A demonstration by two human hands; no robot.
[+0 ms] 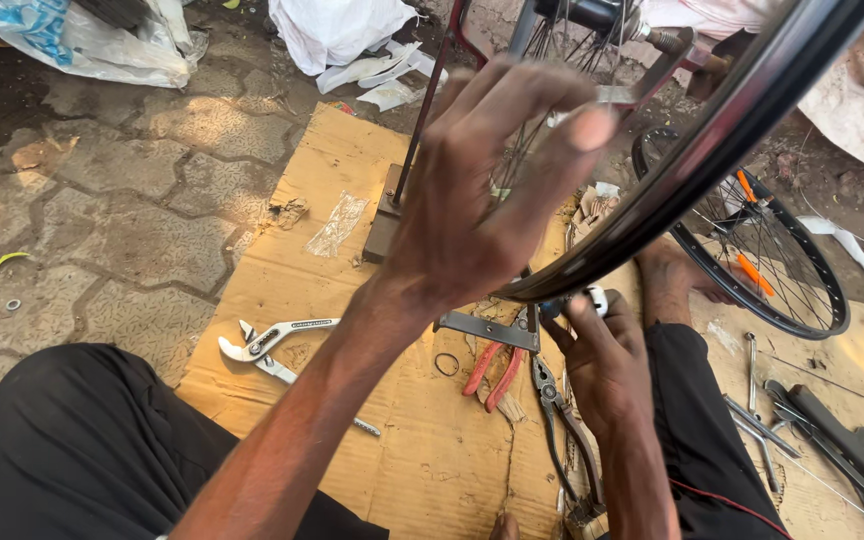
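Rim (652, 200): glossy black, at your twelve to two o'clock.
Pliers (492, 375): red handles, your six o'clock.
Cardboard (282, 270): plain tan-brown.
Your trousers (82, 440): black.
Paving (102, 200): grey-brown, interlocking pattern, nine o'clock.

Soft daylight, dappled sun patches on paving upper left; near rim slightly blurred, edges mildly stretched.
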